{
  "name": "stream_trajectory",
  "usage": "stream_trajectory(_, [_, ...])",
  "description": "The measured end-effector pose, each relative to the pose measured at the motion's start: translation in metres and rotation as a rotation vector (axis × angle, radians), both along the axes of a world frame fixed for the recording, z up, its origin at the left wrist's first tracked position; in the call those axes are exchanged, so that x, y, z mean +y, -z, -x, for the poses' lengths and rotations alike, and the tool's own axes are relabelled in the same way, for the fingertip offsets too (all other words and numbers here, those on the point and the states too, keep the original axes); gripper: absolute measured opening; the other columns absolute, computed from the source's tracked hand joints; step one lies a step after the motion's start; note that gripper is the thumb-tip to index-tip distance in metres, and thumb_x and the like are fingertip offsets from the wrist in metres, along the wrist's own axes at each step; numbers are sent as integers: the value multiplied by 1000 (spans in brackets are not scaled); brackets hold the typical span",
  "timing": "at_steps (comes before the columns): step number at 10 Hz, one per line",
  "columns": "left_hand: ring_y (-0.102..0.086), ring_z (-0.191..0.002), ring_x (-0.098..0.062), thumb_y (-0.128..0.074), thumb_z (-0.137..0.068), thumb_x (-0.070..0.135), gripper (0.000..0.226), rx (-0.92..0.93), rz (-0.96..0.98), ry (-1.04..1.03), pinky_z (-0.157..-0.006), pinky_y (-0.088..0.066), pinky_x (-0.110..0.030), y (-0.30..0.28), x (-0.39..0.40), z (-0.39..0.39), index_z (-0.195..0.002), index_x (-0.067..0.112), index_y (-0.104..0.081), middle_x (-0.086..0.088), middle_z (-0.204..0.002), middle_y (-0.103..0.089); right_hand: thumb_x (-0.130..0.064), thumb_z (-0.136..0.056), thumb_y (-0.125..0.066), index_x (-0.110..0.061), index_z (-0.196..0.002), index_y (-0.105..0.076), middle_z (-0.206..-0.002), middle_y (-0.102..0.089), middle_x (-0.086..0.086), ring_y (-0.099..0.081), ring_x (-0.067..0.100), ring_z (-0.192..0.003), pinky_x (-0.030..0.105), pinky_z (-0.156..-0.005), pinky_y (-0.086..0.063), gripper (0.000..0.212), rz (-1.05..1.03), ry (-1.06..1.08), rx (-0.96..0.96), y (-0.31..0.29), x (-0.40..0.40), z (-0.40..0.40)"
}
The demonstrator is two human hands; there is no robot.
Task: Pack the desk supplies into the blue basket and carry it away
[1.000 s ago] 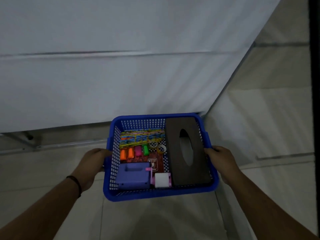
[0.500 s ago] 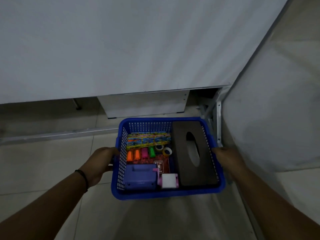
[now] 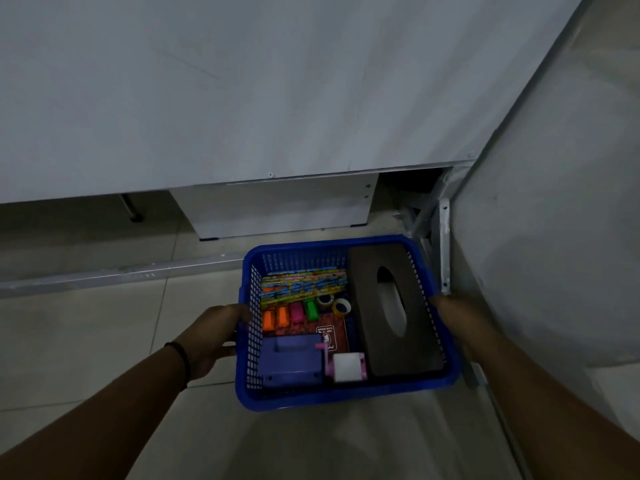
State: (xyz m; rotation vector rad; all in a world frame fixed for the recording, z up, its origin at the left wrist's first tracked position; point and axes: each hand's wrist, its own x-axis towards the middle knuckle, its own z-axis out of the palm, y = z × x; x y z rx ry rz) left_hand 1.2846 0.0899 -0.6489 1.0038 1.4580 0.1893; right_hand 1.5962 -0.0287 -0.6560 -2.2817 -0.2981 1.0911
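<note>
Blue basket (image 3: 346, 398) hangs in the air between my two hands, held above a pale tiled floor (image 3: 86, 341) just in front of a white desk (image 3: 242, 98). My left hand (image 3: 211, 337) grips the basket's left rim, fingers curled round the edge with the thumb lying along the outer wall; a dark band (image 3: 181, 358) sits on that wrist. My right hand (image 3: 460, 320) is at the right rim, but the basket wall hides most of it and the light is dim, so I cannot tell how those fingers lie.

Inside, a dark brown tissue box (image 3: 394, 313) fills the right side, its oval slot facing up. At the far left lies a bundle of patterned pencils (image 3: 303, 284), lengthwise across the basket. Just nearer to me stand four highlighters (image 3: 289, 315) in a row: two orange, one pink, one green. Two small tape rolls (image 3: 334, 304) sit beside the green one, next to the tissue box. A purple sharpener (image 3: 291, 362) with a pink crank occupies the near left corner, and a white and pink block (image 3: 348, 367) sits between it and the tissue box. Under them I see a reddish printed packet (image 3: 329, 332).

A white partition (image 3: 554, 237) rises on the right, with a grey metal bracket (image 3: 444, 244) at the corner where it meets the desk.
</note>
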Motion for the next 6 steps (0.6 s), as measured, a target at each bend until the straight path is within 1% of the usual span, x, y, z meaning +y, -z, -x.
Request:
stream_trajectory(1, [-57, -87, -24, -47, -88, 11, 17, -4, -11, -24, -73, -50, -36, 5, 3, -3, -96, 9, -61, -12, -95, -62, -19, -94, -45, -5, -92, -58, -81, -60, 13, -54, 23, -67, 34, -68, -49, 20, -27, 3, -44, 4, 3, 0])
stream_trajectory(2, [-57, -89, -24, -46, -89, 11, 17, -11, -13, -11, -72, -50, -35, 6, 5, -3, -98, 9, -60, -12, -97, -63, -18, -94, -43, 5, -103, -60, -92, -63, 20, -52, 24, -66, 38, -72, -51, 30, -14, 8, -108, 10, 5, -3])
stream_trajectory(3, [-58, -92, -24, -46, -91, 13, 17, -22, -17, 20, -76, -50, -37, 7, 8, 0, -99, 10, -61, -13, -100, -64, -15, -94, -45, 8, -106, -60, -102, -64, 27, -54, 25, -68, 41, -76, -52, 30, -12, 17, -121, 12, 8, -3])
stream_trajectory(4, [-58, -95, -25, -49, -91, 17, 19, 12, -32, 44, -82, -48, -39, 6, 10, 4, -104, 7, -59, -15, -105, -63, -19, -93, -47, 4, -102, -61, -84, -63, 19, -53, 22, -64, 39, -69, -52, 29, -3, 13, -133, 10, 10, 1])
stream_trajectory(5, [-56, -104, -28, -53, -91, 18, 29, 47, -80, 29, -87, -45, -40, 10, 12, 6, -116, 4, -55, -16, -114, -61, -19, -94, -47, 6, -98, -61, -71, -56, 10, -52, 18, -60, 26, -49, -39, 29, 17, -52, -204, 9, 10, 2])
stream_trajectory(6, [-51, -117, -28, -56, -91, 17, 50, -1, -162, -20, -91, -41, -37, 4, 9, 6, -138, 9, -40, -14, -131, -53, -16, -92, -46, 5, -96, -62, -77, -60, 15, -53, 20, -61, 23, -47, -34, 27, 6, -151, -317, -2, 6, 13])
